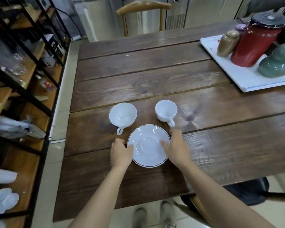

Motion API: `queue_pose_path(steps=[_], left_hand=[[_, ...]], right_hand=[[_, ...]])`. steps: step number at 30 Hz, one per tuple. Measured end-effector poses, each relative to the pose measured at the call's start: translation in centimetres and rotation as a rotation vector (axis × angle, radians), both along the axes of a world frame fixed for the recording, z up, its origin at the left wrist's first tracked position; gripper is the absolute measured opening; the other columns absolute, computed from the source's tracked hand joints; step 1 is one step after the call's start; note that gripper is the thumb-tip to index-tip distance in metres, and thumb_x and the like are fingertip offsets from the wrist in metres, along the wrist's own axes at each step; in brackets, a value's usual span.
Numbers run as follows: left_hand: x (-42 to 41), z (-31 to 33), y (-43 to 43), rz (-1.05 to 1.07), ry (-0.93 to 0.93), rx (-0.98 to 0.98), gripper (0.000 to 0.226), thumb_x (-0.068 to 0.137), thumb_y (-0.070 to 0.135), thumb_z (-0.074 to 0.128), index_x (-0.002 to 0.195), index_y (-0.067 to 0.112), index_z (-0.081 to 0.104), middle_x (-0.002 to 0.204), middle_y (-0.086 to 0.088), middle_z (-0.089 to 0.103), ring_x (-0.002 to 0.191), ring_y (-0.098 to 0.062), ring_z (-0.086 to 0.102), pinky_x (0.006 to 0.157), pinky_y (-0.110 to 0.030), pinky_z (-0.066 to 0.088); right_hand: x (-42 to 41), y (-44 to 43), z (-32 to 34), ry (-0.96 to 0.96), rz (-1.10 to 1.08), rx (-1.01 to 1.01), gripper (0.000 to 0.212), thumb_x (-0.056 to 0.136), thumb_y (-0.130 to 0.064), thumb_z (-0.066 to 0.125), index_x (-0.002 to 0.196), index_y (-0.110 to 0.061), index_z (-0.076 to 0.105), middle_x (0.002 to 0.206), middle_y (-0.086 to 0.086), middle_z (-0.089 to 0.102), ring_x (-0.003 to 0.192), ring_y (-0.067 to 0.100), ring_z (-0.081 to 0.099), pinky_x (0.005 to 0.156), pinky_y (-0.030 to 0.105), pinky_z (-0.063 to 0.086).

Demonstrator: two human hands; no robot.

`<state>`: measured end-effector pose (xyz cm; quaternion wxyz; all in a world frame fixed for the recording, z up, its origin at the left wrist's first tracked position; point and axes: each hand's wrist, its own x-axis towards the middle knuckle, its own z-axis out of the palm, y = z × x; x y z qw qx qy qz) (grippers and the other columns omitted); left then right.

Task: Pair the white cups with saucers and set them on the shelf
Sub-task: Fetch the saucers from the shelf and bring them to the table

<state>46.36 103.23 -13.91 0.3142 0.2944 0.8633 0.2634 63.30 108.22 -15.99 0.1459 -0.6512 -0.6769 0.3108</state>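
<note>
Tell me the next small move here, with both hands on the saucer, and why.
Probably free the right hand from the saucer, take the right cup by its handle and set it on the saucer. It and the left cup stand upright on the table, unpaired, and that handle points at the right hand's fingers. The left hand can steady the rim.

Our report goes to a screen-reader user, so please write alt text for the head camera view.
A left hand and a right hand hold a white saucer by its opposite edges on a dark wooden table. Two empty white cups stand just beyond it, and a shelf stands to the left.
</note>
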Motion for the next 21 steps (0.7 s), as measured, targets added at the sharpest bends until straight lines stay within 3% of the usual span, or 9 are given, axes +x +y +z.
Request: queue_pose_path(steps=[4, 8, 11, 13, 16, 21], left_hand=[[-0.3, 0.1, -0.7, -0.124, 0.199, -0.011, 0.021, 0.087, 0.031, 0.058, 0.089, 0.016, 0.044, 0.09, 0.001, 0.05, 0.088, -0.022, 0.051, 0.067, -0.033, 0.039], [0.1, 0.1, -1.0, -0.17, 0.257, -0.033, 0.02, 0.091, 0.032, 0.053, 0.086, 0.015, 0.044, 0.081, 0.001, 0.054, 0.08, -0.023, 0.053, 0.063, -0.032, 0.039], [0.2, 0.1, -0.7, -0.201, 0.239, -0.108, 0.023, 0.094, 0.032, 0.047, 0.094, 0.008, 0.049, 0.092, -0.008, 0.062, 0.086, -0.03, 0.059, 0.065, -0.034, 0.041], [0.1, 0.3, -0.4, -0.218, 0.231, -0.147, 0.029, 0.095, 0.032, 0.045, 0.101, 0.003, 0.052, 0.1, -0.012, 0.064, 0.091, -0.032, 0.06, 0.066, -0.035, 0.041], [-0.1, 1.0, -0.5, -0.208, 0.169, -0.125, 0.027, 0.096, 0.028, 0.045, 0.101, 0.003, 0.052, 0.097, -0.012, 0.062, 0.081, -0.025, 0.057, 0.06, -0.031, 0.04], [0.1, 3.7, -0.9, -0.159, 0.026, 0.171, 0.021, 0.094, 0.023, 0.047, 0.075, 0.016, 0.043, 0.07, 0.0, 0.052, 0.062, -0.013, 0.048, 0.052, -0.025, 0.034]], right_hand=[[0.0, -0.9, 0.1, -0.149, 0.016, 0.1, 0.036, 0.087, -0.04, 0.052, 0.104, -0.009, 0.044, 0.108, 0.008, 0.045, 0.084, 0.03, 0.058, 0.061, 0.032, 0.036], [-0.2, -1.1, 0.2, -0.205, -0.006, 0.084, 0.036, 0.09, -0.04, 0.049, 0.104, -0.007, 0.045, 0.11, 0.01, 0.045, 0.085, 0.029, 0.058, 0.061, 0.031, 0.036], [-0.5, -0.6, 0.4, -0.218, -0.046, -0.024, 0.039, 0.091, -0.04, 0.046, 0.109, -0.005, 0.044, 0.114, 0.01, 0.047, 0.092, 0.03, 0.06, 0.067, 0.034, 0.039], [-0.7, -0.6, 0.5, -0.194, -0.084, -0.058, 0.039, 0.091, -0.039, 0.047, 0.109, -0.004, 0.044, 0.115, 0.011, 0.048, 0.095, 0.031, 0.06, 0.071, 0.036, 0.04], [-1.0, -1.3, 0.5, -0.112, -0.113, -0.014, 0.031, 0.091, -0.038, 0.047, 0.101, -0.008, 0.043, 0.107, 0.008, 0.049, 0.09, 0.031, 0.059, 0.068, 0.034, 0.035], [0.2, -1.3, 1.2, 0.174, -0.192, 0.133, 0.024, 0.085, -0.039, 0.054, 0.083, -0.02, 0.038, 0.08, -0.008, 0.044, 0.066, 0.013, 0.048, 0.063, 0.032, 0.033]])
